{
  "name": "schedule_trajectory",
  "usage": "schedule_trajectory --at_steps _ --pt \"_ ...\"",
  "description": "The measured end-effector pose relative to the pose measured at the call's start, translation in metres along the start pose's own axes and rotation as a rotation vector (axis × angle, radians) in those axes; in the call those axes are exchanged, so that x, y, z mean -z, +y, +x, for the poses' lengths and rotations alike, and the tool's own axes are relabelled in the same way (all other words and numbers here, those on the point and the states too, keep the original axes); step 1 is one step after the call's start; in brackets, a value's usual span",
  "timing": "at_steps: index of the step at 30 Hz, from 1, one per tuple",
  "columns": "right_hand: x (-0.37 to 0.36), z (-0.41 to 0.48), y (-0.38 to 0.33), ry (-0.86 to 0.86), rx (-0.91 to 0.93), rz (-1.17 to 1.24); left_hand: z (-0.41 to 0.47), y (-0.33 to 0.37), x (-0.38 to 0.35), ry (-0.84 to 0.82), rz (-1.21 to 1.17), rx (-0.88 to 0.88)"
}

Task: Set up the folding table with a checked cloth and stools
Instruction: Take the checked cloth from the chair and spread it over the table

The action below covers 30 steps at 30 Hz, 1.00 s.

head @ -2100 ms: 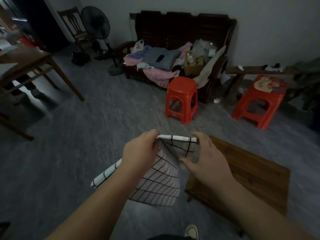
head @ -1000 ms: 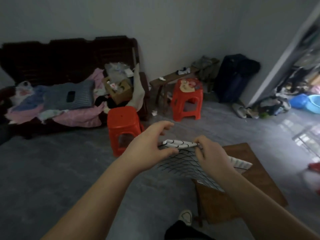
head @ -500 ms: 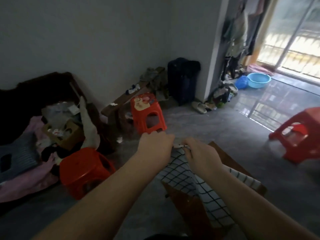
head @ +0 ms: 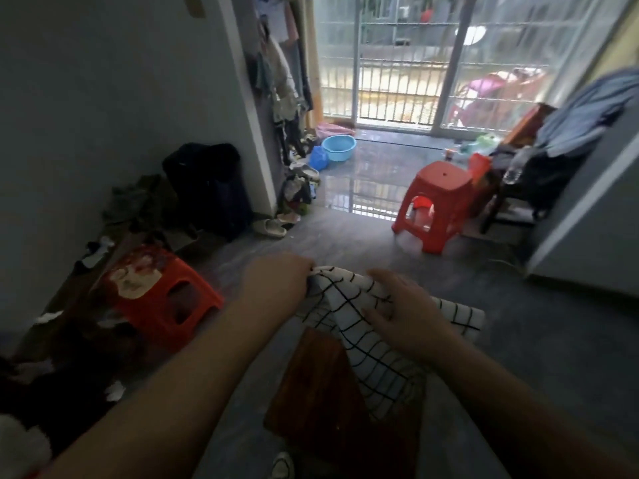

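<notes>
I hold a white cloth with a black check (head: 363, 340) above the small brown wooden table (head: 318, 388), which stands low in front of me. My left hand (head: 276, 281) grips the cloth's top edge at the left. My right hand (head: 401, 305) lies on the cloth with its fingers curled into the fabric. The cloth hangs down over the table's right part and spreads to the right. One red plastic stool (head: 162, 299) stands at the left with a printed sheet on its seat. Another red stool (head: 435, 202) stands further off at the right.
A dark suitcase (head: 214, 188) and a pile of clothes line the left wall. Slippers (head: 269, 228) lie by the wall corner, with a blue basin (head: 339, 146) beyond. A chair draped with clothes (head: 539, 157) is at the right, before barred glass doors (head: 415, 63). My shoe (head: 281, 466) shows at the bottom.
My view has swung right, from the sofa to the balcony doors. The cloth has opened out wider between my hands and now hangs over the table.
</notes>
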State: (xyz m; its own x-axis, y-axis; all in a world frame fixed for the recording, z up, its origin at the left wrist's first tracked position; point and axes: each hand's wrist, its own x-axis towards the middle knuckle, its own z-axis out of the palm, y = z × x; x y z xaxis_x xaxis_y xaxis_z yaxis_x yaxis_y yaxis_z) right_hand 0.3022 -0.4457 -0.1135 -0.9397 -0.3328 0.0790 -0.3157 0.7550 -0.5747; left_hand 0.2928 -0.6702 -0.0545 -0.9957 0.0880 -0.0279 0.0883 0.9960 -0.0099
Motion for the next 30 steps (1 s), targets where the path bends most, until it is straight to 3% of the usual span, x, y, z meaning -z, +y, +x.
schedule_trajectory --at_steps 4,10,17,20,24,30 --pt "0.010 -0.007 0.013 0.114 -0.199 0.069 0.016 -0.030 0.012 0.095 -0.042 -0.127" --pt "-0.013 -0.011 0.000 -0.065 -0.457 0.070 0.037 -0.061 0.027 0.079 -0.107 -0.264" --pt "-0.080 -0.040 -0.045 -0.039 -0.453 0.395 0.049 -0.065 0.013 0.136 -0.170 -0.234" --pt "-0.098 -0.035 -0.054 -0.058 -0.442 0.349 0.047 -0.056 0.013 0.149 -0.206 -0.222" --pt "-0.105 -0.029 -0.048 0.081 -0.490 0.267 0.048 -0.046 0.023 0.205 -0.286 -0.218" --pt "-0.048 -0.023 -0.028 0.275 -0.581 0.194 0.066 -0.044 0.031 0.284 -0.228 -0.343"
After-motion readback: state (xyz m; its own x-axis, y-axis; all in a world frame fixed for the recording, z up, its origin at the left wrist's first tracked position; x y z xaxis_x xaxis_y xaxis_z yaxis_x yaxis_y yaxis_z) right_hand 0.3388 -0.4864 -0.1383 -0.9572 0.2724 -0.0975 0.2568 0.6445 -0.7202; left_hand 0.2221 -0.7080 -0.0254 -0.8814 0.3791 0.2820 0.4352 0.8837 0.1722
